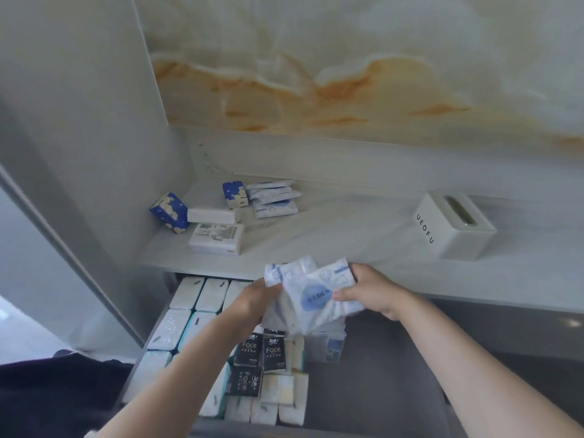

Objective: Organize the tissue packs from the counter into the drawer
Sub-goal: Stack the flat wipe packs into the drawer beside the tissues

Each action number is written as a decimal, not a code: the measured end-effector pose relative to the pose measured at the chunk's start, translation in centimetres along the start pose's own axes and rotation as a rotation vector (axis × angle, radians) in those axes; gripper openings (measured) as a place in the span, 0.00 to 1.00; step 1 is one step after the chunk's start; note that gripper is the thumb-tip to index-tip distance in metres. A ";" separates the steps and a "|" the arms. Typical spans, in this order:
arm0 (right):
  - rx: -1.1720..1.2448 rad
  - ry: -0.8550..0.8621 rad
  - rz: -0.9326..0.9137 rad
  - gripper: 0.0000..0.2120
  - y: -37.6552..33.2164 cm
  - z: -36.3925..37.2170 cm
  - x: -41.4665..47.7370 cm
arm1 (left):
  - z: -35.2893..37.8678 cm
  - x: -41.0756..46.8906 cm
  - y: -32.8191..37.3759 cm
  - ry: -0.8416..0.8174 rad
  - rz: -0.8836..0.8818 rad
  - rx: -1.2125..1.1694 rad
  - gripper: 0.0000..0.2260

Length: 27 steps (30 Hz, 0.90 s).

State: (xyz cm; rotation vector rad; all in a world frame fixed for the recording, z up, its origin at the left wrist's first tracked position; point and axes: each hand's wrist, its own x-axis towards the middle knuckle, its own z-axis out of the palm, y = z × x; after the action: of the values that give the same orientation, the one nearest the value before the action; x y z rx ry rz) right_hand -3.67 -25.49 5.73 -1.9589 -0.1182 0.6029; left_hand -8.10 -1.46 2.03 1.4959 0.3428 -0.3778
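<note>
Both hands hold a fanned bunch of thin white-and-blue tissue packs (311, 292) above the open drawer (202, 429). My left hand (252, 303) grips the bunch's left side; my right hand (368, 290) pinches its right side. The drawer holds rows of white packs (185, 294), black "Face" packs (273, 354) and pale yellow packs (278, 388). On the counter (347, 235) at the back left lie two blue patterned packs (169, 211), two white packs (216, 238) and a pile of thin white-and-blue packs (273, 197).
A white tissue box (452, 227) lettered UEOFU stands on the counter at the right. A grey cabinet wall (79, 153) closes the left side. Marbled wall panel rises behind the counter. The drawer's right part is a dark grey surface (379, 374).
</note>
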 end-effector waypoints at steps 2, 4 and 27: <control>-0.196 0.010 -0.037 0.13 -0.6 -1.0 -1.1 | 0.5 -0.5 0.2 0.066 0.054 0.177 0.06; -0.266 -0.034 -0.071 0.13 -1.2 -1.2 -2.1 | 1.1 -1.0 0.4 0.069 0.135 0.298 0.05; -0.738 0.012 -0.023 0.18 5.4 2.5 -5.4 | 7.4 -2.6 -5.0 -0.224 0.337 0.924 0.20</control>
State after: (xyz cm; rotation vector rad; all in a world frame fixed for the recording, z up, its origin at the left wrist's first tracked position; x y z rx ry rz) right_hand -10.49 -27.73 2.16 -2.6650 -0.4005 0.5778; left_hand -12.80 -8.97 -0.94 2.3356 -0.3197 -0.4521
